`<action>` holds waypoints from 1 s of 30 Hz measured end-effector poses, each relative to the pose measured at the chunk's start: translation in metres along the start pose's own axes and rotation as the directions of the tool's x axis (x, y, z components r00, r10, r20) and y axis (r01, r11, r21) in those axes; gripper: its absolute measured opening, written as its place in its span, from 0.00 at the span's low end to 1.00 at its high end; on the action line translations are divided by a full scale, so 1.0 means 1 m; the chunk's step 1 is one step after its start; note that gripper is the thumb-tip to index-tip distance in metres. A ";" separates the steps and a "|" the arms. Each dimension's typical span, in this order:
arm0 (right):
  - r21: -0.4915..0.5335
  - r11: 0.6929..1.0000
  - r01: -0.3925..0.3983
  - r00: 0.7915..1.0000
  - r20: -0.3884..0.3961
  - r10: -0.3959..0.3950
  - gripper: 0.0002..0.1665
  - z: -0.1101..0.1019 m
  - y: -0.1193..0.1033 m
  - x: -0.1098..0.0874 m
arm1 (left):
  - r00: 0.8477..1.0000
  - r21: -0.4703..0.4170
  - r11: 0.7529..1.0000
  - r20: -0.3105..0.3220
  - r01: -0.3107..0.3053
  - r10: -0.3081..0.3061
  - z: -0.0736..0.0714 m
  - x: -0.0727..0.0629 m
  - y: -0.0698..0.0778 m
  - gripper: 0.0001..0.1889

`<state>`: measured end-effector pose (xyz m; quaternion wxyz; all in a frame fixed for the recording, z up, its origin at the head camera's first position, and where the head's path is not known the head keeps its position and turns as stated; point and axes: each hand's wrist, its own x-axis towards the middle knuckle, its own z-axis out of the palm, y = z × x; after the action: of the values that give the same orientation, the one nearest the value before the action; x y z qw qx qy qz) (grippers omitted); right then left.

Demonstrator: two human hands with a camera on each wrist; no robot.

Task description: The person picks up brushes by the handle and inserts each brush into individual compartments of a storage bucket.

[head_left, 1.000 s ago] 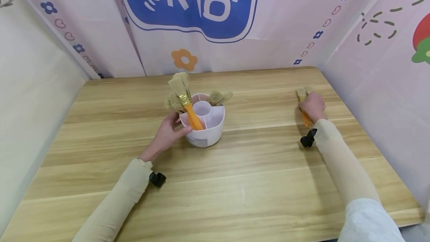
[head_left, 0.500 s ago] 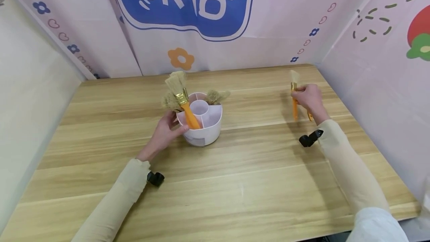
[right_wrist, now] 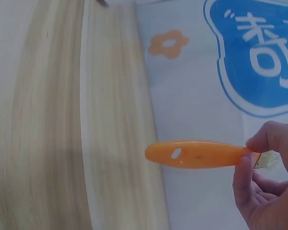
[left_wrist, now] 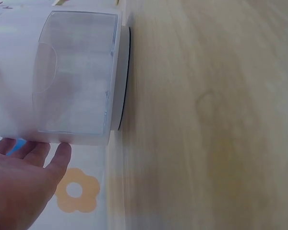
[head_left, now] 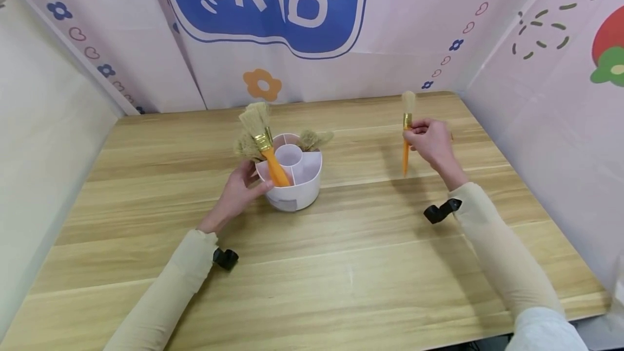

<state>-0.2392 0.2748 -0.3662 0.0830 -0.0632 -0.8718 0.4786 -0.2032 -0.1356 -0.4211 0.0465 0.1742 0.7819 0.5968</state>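
In the head view a round white organizer [head_left: 303, 195] with several compartments stands left of the middle of the table. My left hand [head_left: 237, 193] grips its left side, thumb on the front wall; in the left wrist view the fingertips touch the white wall [left_wrist: 74, 81]. Paintbrushes [head_left: 277, 169] lean bristles-up in its left part, and more bristles [head_left: 312, 140] show at its back right. On the right, my right hand [head_left: 431, 144] pinches a paintbrush [head_left: 406, 151] near its metal band, bristles up and orange handle [right_wrist: 197, 154] hanging down, above the table.
A small orange bit [head_left: 452, 136] peeks out behind my right hand. The wood-patterned table [head_left: 341, 275] meets printed cloth walls [head_left: 390, 64] at the back and both sides. Each sleeve carries a small black camera [head_left: 226, 259].
My right hand has picked the paintbrush up off the right of the table, turned it upright and carried it leftward. The left hand keeps its grip on the organizer.
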 end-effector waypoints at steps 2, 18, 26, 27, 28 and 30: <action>0.018 1.000 0.018 1.000 0.007 -0.018 0.17 0.005 -0.006 -0.004 | 1.000 -0.003 1.000 0.001 0.000 0.000 0.000 0.000 0.000 0.39; 0.132 0.979 0.157 0.987 0.009 -0.160 0.18 0.035 -0.045 -0.031 | 1.000 -0.019 1.000 0.001 -0.007 0.007 -0.001 0.001 0.001 0.38; 0.204 0.953 0.223 0.972 0.030 -0.234 0.17 0.052 -0.060 -0.043 | 1.000 -0.032 0.999 0.007 -0.024 0.024 -0.001 0.001 -0.001 0.39; 0.216 0.947 0.236 0.968 0.031 -0.248 0.17 0.054 -0.063 -0.045 | 1.000 -0.033 0.999 0.007 -0.024 0.024 -0.001 0.001 -0.001 0.39; 0.229 0.941 0.249 0.964 0.032 -0.263 0.17 0.056 -0.066 -0.046 | 1.000 -0.034 0.999 0.007 -0.024 0.024 -0.001 0.001 -0.001 0.39; 0.258 0.929 0.267 0.958 0.036 -0.285 0.17 0.060 -0.072 -0.049 | 1.000 -0.032 0.999 0.005 -0.022 0.023 -0.001 0.001 -0.001 0.39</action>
<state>-0.2062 0.1772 -0.3412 0.1251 0.0884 -0.8070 0.5703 -0.2046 -0.1363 -0.4219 0.0446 0.1838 0.7701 0.6092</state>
